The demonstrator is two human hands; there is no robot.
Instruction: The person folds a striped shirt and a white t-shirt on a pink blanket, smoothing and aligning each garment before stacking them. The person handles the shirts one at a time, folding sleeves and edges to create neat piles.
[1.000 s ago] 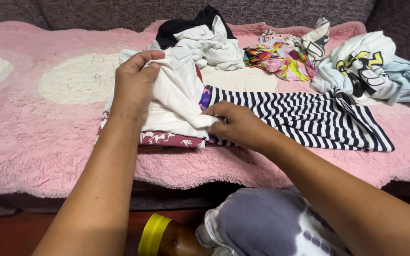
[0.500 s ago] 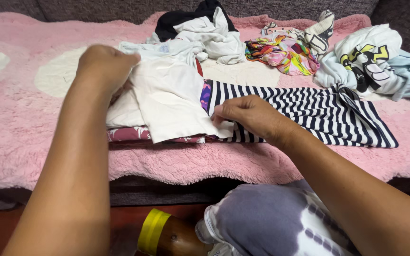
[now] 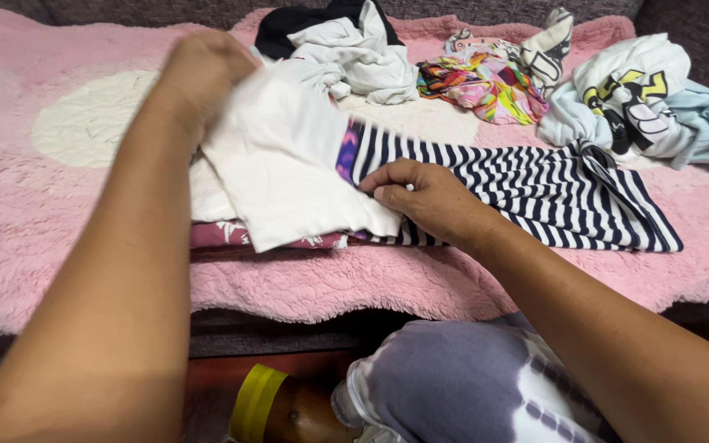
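On the pink blanket [image 3: 84, 205], the left hand [image 3: 198, 70] grips the white shirt's [image 3: 289, 164] far edge while the right hand [image 3: 420, 197] pins its near corner on the striped garment [image 3: 535, 189]; uneven pulling could skew the fold or topple the small stack beneath.

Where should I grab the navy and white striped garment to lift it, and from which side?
Probably the striped garment's free right end, coming from the right. That end lies flat and uncovered on the pink blanket, while its left end is under the white cloth and the right hand.
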